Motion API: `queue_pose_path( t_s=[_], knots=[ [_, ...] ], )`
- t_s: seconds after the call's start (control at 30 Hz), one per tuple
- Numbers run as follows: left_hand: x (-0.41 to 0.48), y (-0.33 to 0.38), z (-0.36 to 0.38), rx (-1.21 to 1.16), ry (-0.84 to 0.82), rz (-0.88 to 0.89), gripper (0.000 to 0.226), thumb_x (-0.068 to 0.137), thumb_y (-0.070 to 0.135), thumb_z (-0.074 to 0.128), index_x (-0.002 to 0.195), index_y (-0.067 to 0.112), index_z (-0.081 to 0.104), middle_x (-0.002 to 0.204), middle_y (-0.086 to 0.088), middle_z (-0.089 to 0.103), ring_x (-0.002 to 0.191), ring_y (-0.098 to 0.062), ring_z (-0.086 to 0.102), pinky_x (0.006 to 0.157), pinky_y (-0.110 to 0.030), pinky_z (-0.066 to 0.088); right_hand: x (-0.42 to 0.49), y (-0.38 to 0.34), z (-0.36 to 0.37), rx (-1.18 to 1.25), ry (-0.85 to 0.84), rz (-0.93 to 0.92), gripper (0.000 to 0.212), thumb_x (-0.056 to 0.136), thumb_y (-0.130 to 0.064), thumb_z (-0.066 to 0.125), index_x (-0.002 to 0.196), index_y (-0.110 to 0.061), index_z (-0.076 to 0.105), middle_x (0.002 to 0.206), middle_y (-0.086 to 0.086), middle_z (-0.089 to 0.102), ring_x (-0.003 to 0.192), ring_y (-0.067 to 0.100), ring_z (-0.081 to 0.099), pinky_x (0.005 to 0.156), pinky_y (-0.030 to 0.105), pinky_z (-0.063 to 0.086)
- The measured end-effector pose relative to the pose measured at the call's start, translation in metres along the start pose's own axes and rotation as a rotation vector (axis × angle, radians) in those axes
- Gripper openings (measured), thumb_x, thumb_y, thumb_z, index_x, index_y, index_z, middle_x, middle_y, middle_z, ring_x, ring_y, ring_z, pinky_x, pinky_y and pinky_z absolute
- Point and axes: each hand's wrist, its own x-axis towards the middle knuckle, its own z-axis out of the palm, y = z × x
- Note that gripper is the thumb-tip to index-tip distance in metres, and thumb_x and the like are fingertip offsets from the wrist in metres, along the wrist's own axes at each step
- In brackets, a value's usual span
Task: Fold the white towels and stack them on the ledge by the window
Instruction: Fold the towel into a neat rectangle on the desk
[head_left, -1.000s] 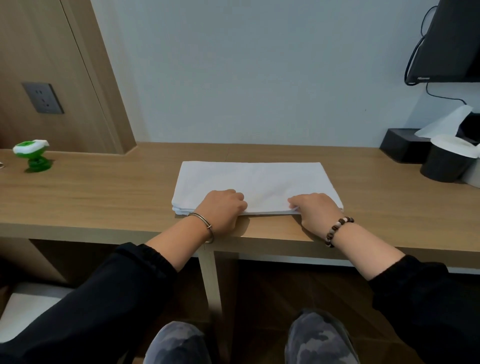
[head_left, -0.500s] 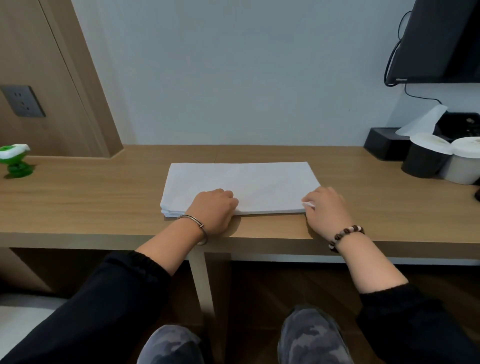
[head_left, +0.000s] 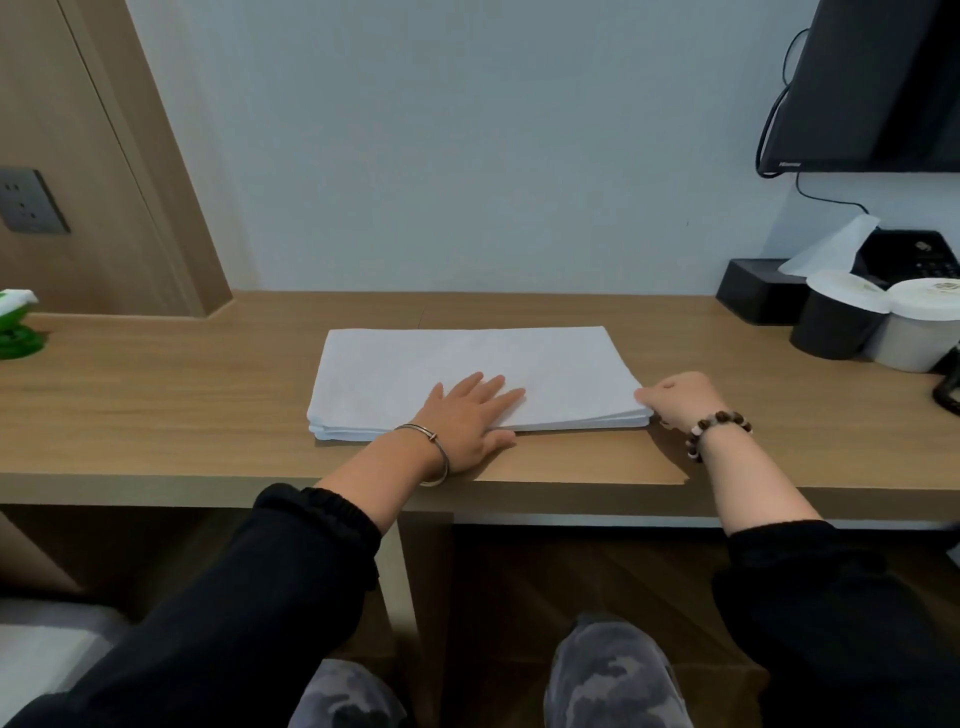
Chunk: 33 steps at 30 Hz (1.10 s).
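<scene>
Towel (head_left: 467, 358) on desk (head_left: 208, 415): our left hand (head_left: 467, 415) now lies flat, fingers straight, previously curled; right hand (head_left: 675, 397) pinches its near right corner, having slid outward.

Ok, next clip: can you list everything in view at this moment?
folded towel: one, white, layered, middle of the desk
desk: one, light wood, against the wall
green object: one, green and white, desk's far left edge
wall socket: one, grey, wood panel on the left
screen: one, black, on the wall upper right, cable hanging below
tissue box: one, black, white tissue sticking up, back right of the desk
black cup: one, white lid, in front of the tissue box
white cup: one, lidded, right of the black cup
left hand: one, metal bangle, flat on the towel's near edge
right hand: one, bead bracelet, pinches the towel's near right corner
</scene>
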Motion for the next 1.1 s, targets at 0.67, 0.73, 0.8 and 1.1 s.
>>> queue_pose_path(
  t_s=[0.67,0.73,0.8,1.1],
  knots=[
    [0.004,-0.009,0.0,0.238,0.132,0.068,0.044,0.1,0.016,0.032,0.143,0.026,0.03,0.147,0.002,0.035,0.131,-0.021,0.037,0.09,-0.038,0.046,0.005,0.006,0.024,-0.184,0.236,-0.151,0.028,0.088,-0.023,0.06,0.063,-0.011,0.057,0.065,0.004,0.057,0.058,0.014,0.05,0.049,0.023,0.034],
    [0.003,-0.006,-0.003,0.341,0.156,0.097,0.038,0.099,0.016,0.033,0.137,0.02,0.034,0.138,-0.001,0.043,0.117,-0.021,0.048,0.066,-0.032,0.042,0.006,0.007,0.024,-0.242,0.226,-0.149,0.027,0.089,-0.023,0.057,0.065,-0.012,0.057,0.065,0.004,0.057,0.057,0.014,0.049,0.048,0.023,0.034],
    [0.002,-0.005,-0.003,0.406,0.181,0.131,0.03,0.099,0.02,0.032,0.128,0.018,0.041,0.125,-0.001,0.049,0.106,-0.02,0.052,0.058,-0.03,0.032,0.007,0.006,0.023,-0.286,0.205,-0.144,0.025,0.089,-0.02,0.054,0.066,-0.011,0.056,0.063,0.003,0.053,0.055,0.015,0.046,0.048,0.023,0.034],
    [0.048,0.016,-0.013,-0.011,0.204,-0.219,0.044,0.101,0.037,0.023,0.135,0.02,0.045,0.144,-0.004,0.04,0.134,-0.026,0.031,0.104,-0.044,0.032,0.011,-0.016,0.025,-0.551,0.177,-0.228,0.023,0.086,-0.016,0.048,0.11,-0.014,0.047,0.108,0.008,0.058,0.095,0.026,0.055,0.073,0.035,0.045]
  ],
)
